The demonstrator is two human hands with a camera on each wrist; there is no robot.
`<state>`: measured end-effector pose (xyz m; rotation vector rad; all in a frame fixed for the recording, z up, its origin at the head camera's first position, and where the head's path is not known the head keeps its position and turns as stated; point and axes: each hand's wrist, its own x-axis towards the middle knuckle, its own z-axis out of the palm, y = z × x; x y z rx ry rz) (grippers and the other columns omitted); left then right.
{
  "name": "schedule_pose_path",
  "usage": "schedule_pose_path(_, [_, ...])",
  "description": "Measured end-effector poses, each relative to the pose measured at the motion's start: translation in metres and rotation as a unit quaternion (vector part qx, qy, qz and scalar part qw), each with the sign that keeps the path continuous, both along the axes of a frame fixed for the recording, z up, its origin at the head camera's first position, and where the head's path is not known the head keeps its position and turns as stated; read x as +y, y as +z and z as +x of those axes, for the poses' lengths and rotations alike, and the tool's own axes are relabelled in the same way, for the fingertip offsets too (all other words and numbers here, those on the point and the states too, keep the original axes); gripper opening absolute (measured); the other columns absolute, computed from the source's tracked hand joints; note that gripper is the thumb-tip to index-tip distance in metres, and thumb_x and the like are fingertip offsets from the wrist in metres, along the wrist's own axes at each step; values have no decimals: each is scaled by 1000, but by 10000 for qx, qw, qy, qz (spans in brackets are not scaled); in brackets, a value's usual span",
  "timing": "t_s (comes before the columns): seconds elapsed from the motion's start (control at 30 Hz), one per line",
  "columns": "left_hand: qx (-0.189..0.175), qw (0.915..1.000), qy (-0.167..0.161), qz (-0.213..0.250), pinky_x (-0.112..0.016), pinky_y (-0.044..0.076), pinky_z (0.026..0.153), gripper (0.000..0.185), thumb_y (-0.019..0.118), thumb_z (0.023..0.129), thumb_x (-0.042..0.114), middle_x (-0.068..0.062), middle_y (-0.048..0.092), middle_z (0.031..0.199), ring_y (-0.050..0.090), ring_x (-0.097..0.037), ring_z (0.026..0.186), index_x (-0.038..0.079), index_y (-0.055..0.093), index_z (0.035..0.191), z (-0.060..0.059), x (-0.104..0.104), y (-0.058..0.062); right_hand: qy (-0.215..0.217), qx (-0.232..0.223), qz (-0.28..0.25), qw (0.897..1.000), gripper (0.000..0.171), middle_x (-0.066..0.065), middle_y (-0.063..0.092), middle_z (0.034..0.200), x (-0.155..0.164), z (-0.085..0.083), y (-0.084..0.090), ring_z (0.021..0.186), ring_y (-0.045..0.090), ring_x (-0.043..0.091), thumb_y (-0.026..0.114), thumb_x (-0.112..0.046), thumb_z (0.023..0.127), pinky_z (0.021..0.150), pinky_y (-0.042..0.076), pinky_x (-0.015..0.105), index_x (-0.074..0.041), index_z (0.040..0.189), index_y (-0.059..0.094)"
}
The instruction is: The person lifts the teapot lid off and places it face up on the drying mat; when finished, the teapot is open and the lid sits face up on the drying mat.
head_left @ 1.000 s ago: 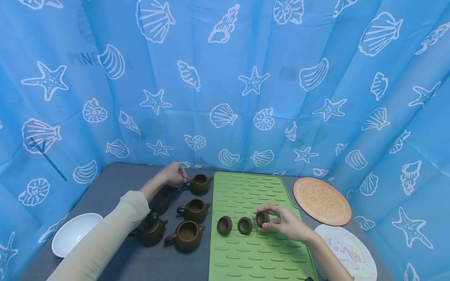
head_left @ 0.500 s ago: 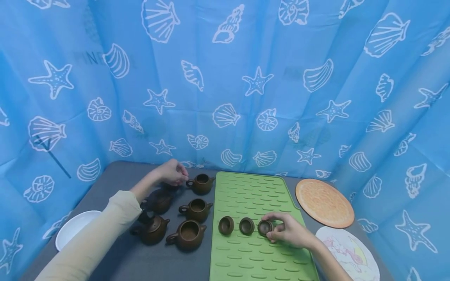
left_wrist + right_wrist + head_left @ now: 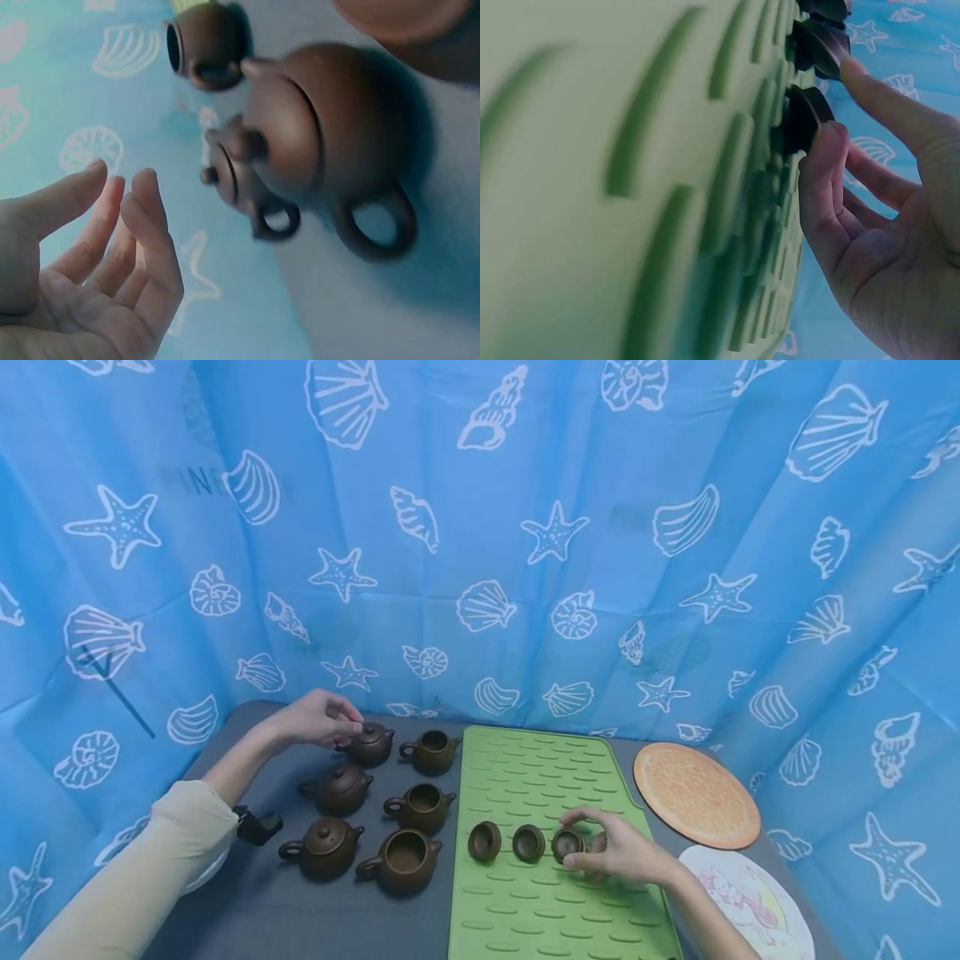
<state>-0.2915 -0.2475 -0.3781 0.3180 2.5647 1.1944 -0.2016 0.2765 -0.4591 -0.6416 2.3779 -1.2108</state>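
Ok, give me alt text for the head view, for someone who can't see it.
Right hand touches the rightmost of three upturned teapot lids on a green mat; left hand reaches a lidded brown teapot among six.

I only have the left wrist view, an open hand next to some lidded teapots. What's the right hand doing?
Observer: The right hand is over the green mat, fingertips against the rightmost lid.
Operator: How many lids are on that mat?
Observer: Three, in a row.
Operator: Any teapots without lids?
Observer: Yes, three open teapots stand in a column just left of the mat.
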Motion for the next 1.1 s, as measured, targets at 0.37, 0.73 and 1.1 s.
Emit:
schedule_pose_path(0.37, [-31, 9995, 308, 10, -48, 65, 94, 38, 64, 110, 24, -25, 76, 122, 76, -33, 110, -5, 67, 134, 6, -35, -16, -514, 658, -209, 9963, 50, -8, 49, 56, -29, -15, 14, 45, 36, 0, 79, -26, 101, 43, 33, 22, -2, 142, 62])
schedule_pose_path(0.73, [-46, 9983, 585, 36, -53, 64, 98, 36, 65, 108, 20, -27, 75, 126, 75, -39, 117, -6, 67, 133, -4, -47, -38, -330, 1067, -553, 9922, 29, 22, 75, 89, -101, -49, 35, 59, 65, 12, 74, -18, 104, 52, 54, 33, -6, 129, 69])
schedule_pose_path(1.1, [122, 9977, 637, -190, -49, 65, 92, 31, 68, 106, 15, -27, 76, 122, 76, -39, 108, -7, 72, 128, -10, -40, -52, 311, 789, -1004, 9913, 30, 30, 66, 134, -181, -93, 50, 69, 70, 8, 71, -8, 104, 60, 60, 31, 3, 132, 65])
